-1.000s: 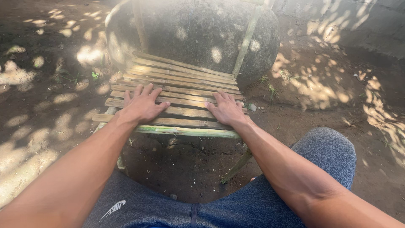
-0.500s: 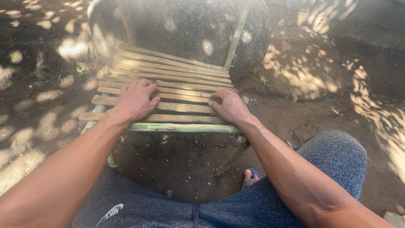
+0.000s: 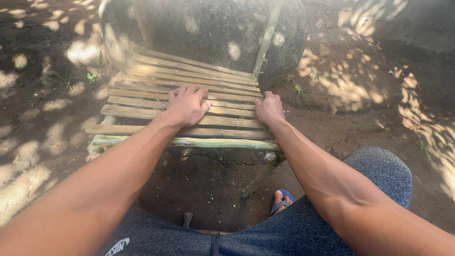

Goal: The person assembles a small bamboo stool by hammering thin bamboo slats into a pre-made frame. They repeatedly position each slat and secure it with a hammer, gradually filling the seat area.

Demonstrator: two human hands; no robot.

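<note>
Left hand: the left hand [image 3: 187,105] lies flat, palm down, fingers spread open, on the slats of the bamboo bench [image 3: 156,114]; it grips nothing.
Right hand: the right hand [image 3: 268,109] rests on the slats near the right edge, fingers loosely bent, closed around nothing.
Bench: it stands on bare soil [image 3: 360,114], directly under both hands, its far end against a big grey boulder [image 3: 208,28].
Doing it well: I think the weight should stay over the slats, not on the green front rail [image 3: 189,141].
Below: a foot in a blue sandal [image 3: 280,201].
</note>
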